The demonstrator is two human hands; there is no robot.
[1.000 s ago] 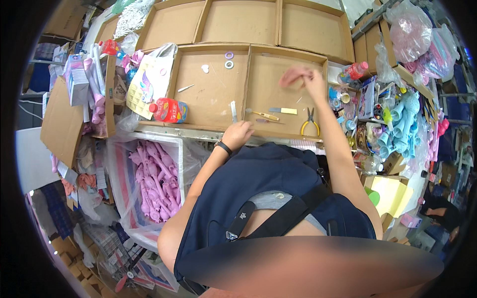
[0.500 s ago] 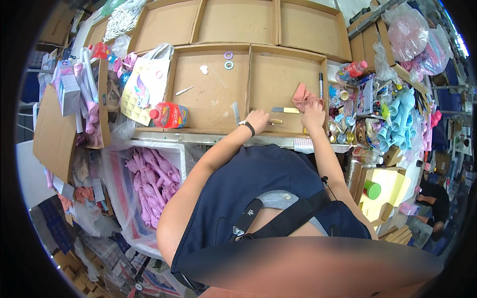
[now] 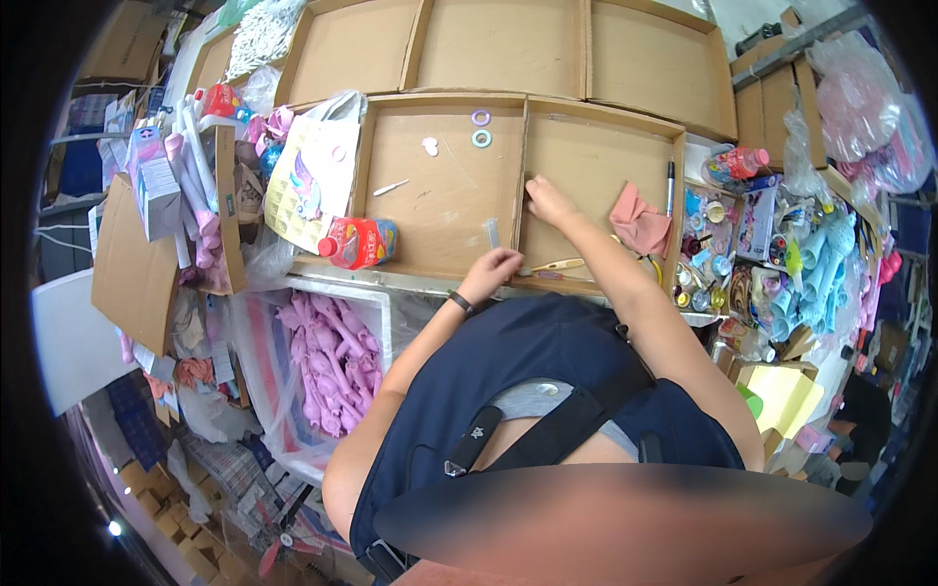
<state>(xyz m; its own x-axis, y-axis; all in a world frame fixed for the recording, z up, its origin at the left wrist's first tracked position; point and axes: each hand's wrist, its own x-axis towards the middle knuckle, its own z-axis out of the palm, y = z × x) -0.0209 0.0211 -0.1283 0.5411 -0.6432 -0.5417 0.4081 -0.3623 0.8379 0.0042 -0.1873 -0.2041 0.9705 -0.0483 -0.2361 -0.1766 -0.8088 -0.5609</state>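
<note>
My left hand (image 3: 491,273) is at the front edge of the cardboard tray (image 3: 445,261), fingers pressed together. Beside its fingertips lie a slim yellow-handled tool (image 3: 559,265) and a small flat translucent strip (image 3: 492,232). Over the right compartment my right hand (image 3: 552,201) is closed, its fingertips close to the upright divider (image 3: 523,176). Whether either hand holds something small is hidden. To the right of my right forearm lies a crumpled pink cloth (image 3: 640,223), and a black marker (image 3: 670,188) rests along the tray's right wall.
The left compartment holds a purple ring (image 3: 480,117), a teal ring (image 3: 481,139), a pink piece (image 3: 430,146), a white pen-like tool (image 3: 391,188) and a red-labelled bottle (image 3: 359,242). Small paint jars (image 3: 699,278) crowd the right; a foam box of purple figures (image 3: 327,361) stands left.
My right hand has let go of the pink cloth and moved left to the divider. My left hand has drawn back toward the tray's front edge. The whole view has shifted slightly.
</note>
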